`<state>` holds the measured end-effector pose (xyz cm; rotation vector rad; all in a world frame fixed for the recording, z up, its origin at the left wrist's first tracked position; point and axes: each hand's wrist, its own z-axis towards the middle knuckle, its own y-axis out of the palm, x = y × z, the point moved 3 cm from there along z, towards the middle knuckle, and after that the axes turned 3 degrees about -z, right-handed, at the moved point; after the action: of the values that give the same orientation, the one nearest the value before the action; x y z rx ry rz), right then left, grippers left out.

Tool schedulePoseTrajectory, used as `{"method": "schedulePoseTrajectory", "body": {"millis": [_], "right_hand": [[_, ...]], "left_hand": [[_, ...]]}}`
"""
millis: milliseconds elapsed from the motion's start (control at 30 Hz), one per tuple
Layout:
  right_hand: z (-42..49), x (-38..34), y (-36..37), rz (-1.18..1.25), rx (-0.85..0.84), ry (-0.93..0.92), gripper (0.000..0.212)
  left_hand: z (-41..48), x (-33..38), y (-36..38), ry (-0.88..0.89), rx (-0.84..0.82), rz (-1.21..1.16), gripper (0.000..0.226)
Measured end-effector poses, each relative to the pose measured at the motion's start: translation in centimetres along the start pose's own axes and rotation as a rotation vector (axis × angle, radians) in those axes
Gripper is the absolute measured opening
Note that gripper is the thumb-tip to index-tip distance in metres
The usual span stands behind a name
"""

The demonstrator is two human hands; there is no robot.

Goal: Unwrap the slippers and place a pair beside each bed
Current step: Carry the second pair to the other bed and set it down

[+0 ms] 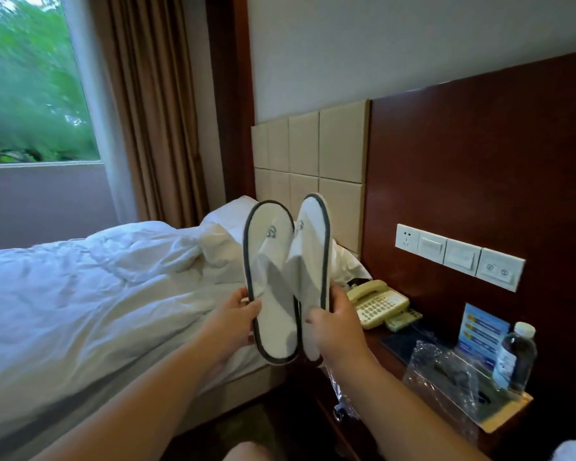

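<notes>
At the centre of the frame, two unwrapped white slippers, the left slipper (pixel 270 281) and the right slipper (pixel 313 261), are held upright side by side above the bed (pixel 80 294) edge, gripped at their heels by the left hand (pixel 236 322) and the right hand (pixel 336 327) respectively.

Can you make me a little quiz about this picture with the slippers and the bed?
1. True or false: the left hand and the right hand each hold one slipper.
2. What lies on the bedside table next to the bottle? A. a crumpled clear wrapper B. a towel C. a cup
3. Fill in: the phone sits to the ___ of the bed.

Key: 1 true; 2 A; 3 right.
</notes>
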<state>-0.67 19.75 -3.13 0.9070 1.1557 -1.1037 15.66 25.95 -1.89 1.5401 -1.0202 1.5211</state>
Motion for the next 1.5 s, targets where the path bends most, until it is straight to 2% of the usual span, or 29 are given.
{"method": "schedulePoseTrajectory", "body": {"millis": [67, 167, 433, 900, 933, 1067, 1167, 1333, 1433, 1500], "right_hand": [[0.2, -0.8, 0.2, 0.039, 0.034, 0.056, 0.039], [0.4, -1.4, 0.5, 0.18, -0.024, 0.109, 0.034], [-1.0, -1.3, 3.3, 0.3, -0.26, 0.155, 0.039], [-2.2, -3.2, 7.4, 0.43, -0.327, 0.175, 0.042], [-2.3, -3.4, 7.7, 0.438, -0.345, 0.179, 0.043], [-3.0, -4.3, 9.1, 0.448, -0.414, 0.171, 0.049], [-3.6, -5.6, 10.8, 0.465, -0.475, 0.139, 0.052], [-4.3, -7.8, 13.1, 0.422, -0.568, 0.117, 0.06], [-4.6, -8.5, 14.0, 0.409, -0.656, 0.158, 0.059], [-4.7, -8.6, 14.3, 0.469, -0.691, 0.195, 0.051]], "left_hand": [[-0.3, 0.0, -2.1, -0.002, 0.062, -0.003, 0.02], [-0.7, -0.3, -5.0, 0.0, 0.111, -0.009, 0.022], [-2.4, -1.4, -9.8, -0.007, 0.174, -0.05, 0.024], [-4.0, -1.1, -12.4, 0.008, 0.155, -0.119, 0.022], [-4.2, -1.0, -12.5, 0.026, 0.153, -0.126, 0.024], [-4.9, 0.4, -12.8, 0.138, 0.167, -0.049, 0.066], [-5.4, 1.7, -11.9, 0.188, 0.172, -0.085, 0.073], [-5.2, 3.0, -10.4, 0.209, 0.019, -0.25, 0.059], [-5.2, 3.3, -10.5, 0.24, 0.036, -0.305, 0.025], [-5.3, 3.6, -11.4, 0.263, 0.072, -0.261, 0.033]]}}
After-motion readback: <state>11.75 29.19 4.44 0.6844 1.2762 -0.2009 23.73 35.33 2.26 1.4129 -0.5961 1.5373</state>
